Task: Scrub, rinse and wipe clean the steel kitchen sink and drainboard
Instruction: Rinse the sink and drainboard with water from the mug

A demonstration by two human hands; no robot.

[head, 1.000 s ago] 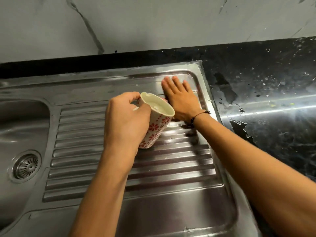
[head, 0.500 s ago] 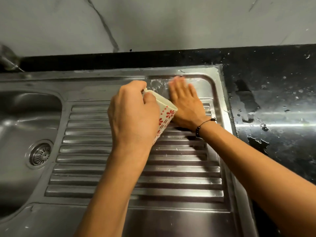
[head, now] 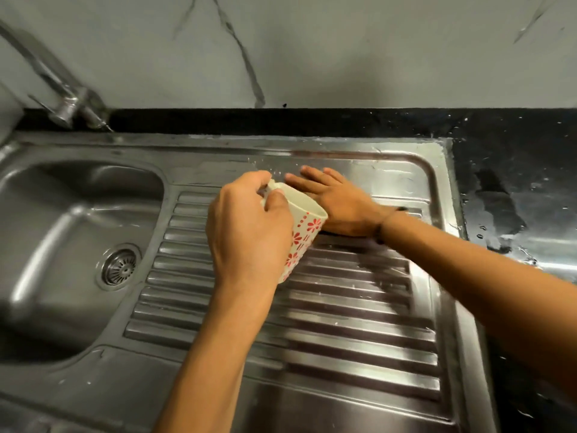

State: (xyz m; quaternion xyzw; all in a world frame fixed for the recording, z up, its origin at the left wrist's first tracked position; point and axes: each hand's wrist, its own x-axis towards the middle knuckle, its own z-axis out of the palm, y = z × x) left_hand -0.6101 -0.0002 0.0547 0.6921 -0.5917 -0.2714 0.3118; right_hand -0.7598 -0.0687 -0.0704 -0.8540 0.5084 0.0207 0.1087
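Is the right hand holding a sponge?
No. The right hand lies flat and bare on the drainboard; no sponge shows.

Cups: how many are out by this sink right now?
1. A white cup with red flowers is gripped in the left hand, tilted over the ribbed drainboard, just beside the flat right hand. No other cup shows in this view.

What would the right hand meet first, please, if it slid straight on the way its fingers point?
Probably the raised back rim of the steel drainboard: the right hand lies flat, its fingers pointing up-left toward it, then the black counter strip.
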